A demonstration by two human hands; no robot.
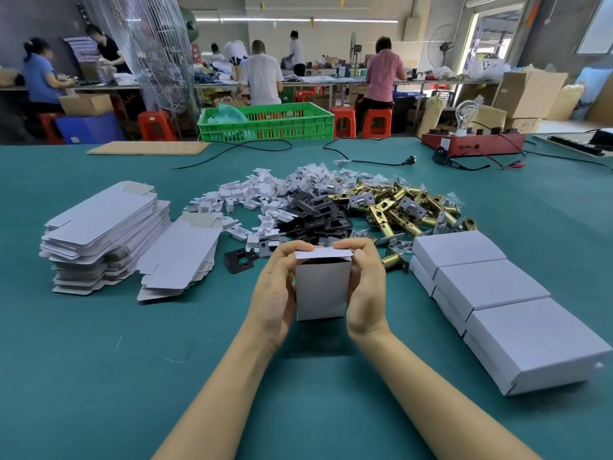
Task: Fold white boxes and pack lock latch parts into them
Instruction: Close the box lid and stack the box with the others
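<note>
Bright, even lighting from ceiling tubes (298, 19) at twelve o'clock; daylight glare at two o'clock. Shadows soft. Wide-angle bowing at edges; background slightly soft.

Teal felt-covered table top (99, 376). Plain white upright cardboard box (323, 290), dark inside at open top. White flat box blanks in stack (99, 234), grey-beige on flap undersides. White closed boxes in row (497, 293). Matte black strike plates (318, 214). Brass-gold latch bolts (404, 207), silver faces. Small white plastic pieces (238, 197). Green slotted plastic crate (265, 122). Orange-red stools (376, 122).
</note>
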